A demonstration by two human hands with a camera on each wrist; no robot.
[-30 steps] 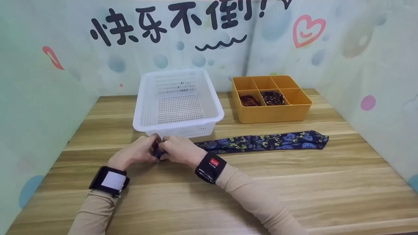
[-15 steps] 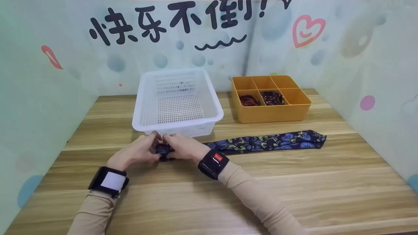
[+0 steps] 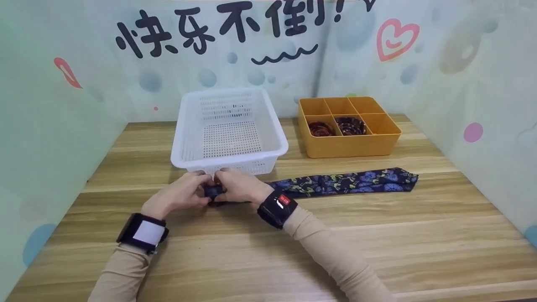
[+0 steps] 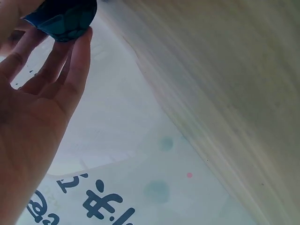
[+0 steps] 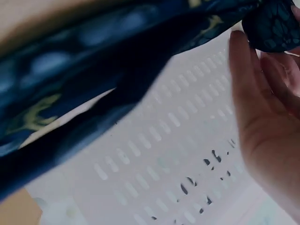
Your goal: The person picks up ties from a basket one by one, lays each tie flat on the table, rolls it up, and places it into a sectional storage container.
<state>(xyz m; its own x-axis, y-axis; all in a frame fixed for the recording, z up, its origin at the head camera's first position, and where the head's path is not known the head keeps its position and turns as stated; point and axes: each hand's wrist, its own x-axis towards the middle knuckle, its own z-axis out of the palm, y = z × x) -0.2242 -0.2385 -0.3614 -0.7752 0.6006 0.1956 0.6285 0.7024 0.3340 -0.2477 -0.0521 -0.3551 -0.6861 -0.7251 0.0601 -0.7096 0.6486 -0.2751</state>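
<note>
A dark navy necktie (image 3: pixel 348 183) with blue flowers and yellow figures lies across the table, its wide pointed end to the right. Its left part is wound into a small roll (image 3: pixel 213 192). My left hand (image 3: pixel 178 193) grips the roll from the left with curled fingers. From the other side my right hand (image 3: pixel 241 187) holds the same roll, its wrist above the flat part of the tie. The left wrist view shows the roll (image 4: pixel 68 18) at the fingertips. In the right wrist view the roll (image 5: pixel 272 26) sits by the fingers, with the strip running off left.
Just behind the hands stands a white perforated basket (image 3: pixel 282 147). At the back right is an orange box (image 3: pixel 354 147) with compartments; two front ones hold rolled dark patterned ties, one reddish (image 3: pixel 321 129) and one darker (image 3: pixel 351 126). Printed walls border the table.
Both hands have shifted slightly to the right along the tie with the roll between them. The tie's pointed end has slid a little to the left.
</note>
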